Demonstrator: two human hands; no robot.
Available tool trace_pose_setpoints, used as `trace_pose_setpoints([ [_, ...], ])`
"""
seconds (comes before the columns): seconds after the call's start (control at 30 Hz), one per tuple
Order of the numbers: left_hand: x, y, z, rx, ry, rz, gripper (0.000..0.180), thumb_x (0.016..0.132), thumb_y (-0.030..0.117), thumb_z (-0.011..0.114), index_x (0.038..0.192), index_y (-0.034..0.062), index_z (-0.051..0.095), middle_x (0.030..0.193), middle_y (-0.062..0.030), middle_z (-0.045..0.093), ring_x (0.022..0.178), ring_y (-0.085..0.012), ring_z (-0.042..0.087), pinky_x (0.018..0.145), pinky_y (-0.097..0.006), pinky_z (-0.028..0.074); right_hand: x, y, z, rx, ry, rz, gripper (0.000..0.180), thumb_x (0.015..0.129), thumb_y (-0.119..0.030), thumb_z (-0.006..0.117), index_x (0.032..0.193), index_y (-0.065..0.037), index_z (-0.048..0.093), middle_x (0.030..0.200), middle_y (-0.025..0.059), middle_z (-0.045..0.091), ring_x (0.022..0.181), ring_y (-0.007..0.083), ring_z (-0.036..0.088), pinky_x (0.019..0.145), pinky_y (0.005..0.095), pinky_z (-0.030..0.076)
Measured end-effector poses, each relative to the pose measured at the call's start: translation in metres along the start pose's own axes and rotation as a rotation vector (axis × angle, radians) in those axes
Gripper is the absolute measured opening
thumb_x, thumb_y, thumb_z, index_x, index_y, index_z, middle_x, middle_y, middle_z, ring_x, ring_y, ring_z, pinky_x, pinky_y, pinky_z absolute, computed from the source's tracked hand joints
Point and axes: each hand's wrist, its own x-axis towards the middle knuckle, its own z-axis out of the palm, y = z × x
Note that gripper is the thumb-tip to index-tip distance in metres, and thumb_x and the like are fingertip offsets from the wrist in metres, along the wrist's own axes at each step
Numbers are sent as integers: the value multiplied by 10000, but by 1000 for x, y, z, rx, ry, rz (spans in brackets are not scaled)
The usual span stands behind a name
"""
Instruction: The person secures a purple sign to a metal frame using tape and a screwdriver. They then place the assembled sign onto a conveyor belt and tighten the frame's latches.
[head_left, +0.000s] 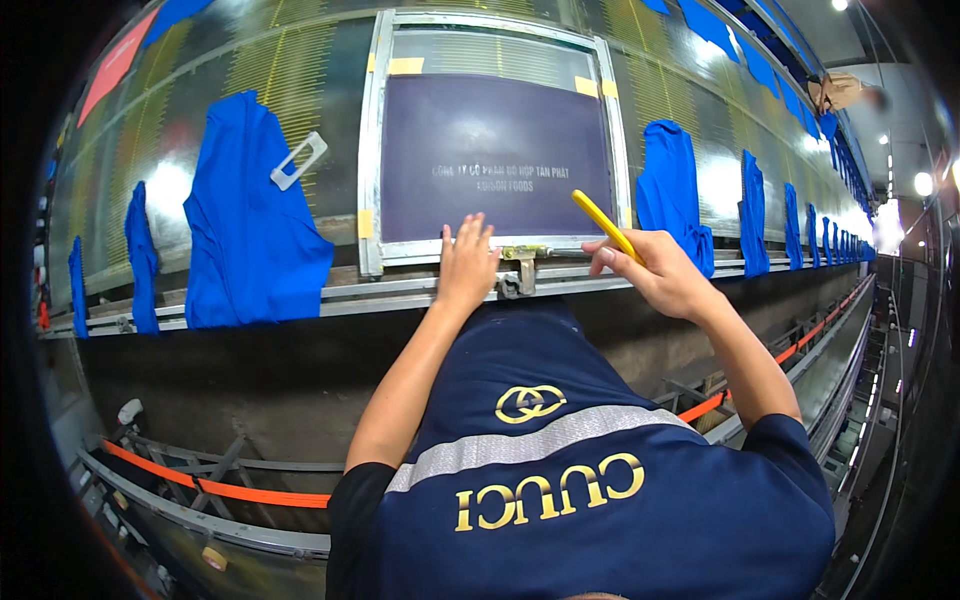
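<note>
A screen printing frame (376,150) with silver metal bars and a dark purple mesh lies on the long table in front of me. My left hand (466,258) rests on its near bar, fingers stretched out and holding nothing. My right hand (655,272), closed, grips a long yellow stick-shaped tool (600,222) that slants up to the left. Its exact kind I cannot make out. Between my hands a metal clamp (518,270) with a yellow-green part sits at the frame's near edge. A thin metal rod (568,252) reaches from it toward my right fingers.
Blue fabric pieces lie along the table, a large one (250,220) left of the frame and another (672,190) to its right. A white handled piece (299,160) rests by the large one. A metal rail (400,290) edges the table; orange strips (250,495) run behind me.
</note>
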Motion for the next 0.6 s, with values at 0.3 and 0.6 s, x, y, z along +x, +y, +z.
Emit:
trace_pose_setpoints([
  [0.3,-15,-37,-13,-64,-30,159,456,898,-4,533,1353,8,558,1303,-180,589,1320,-338,490,1160,-488,356,3,8,-1,214,17,-120,336,1050,-261,544,1016,42,686,927,93,738,996,191,694,899,341,522],
  [0.6,-99,-12,-107,-249,359,-224,427,919,65,608,1342,11,583,1422,-201,518,1323,-394,478,1109,-478,372,21,16,-6,-13,-160,-130,267,1011,-247,604,1041,-3,710,943,122,740,862,231,702,805,342,530],
])
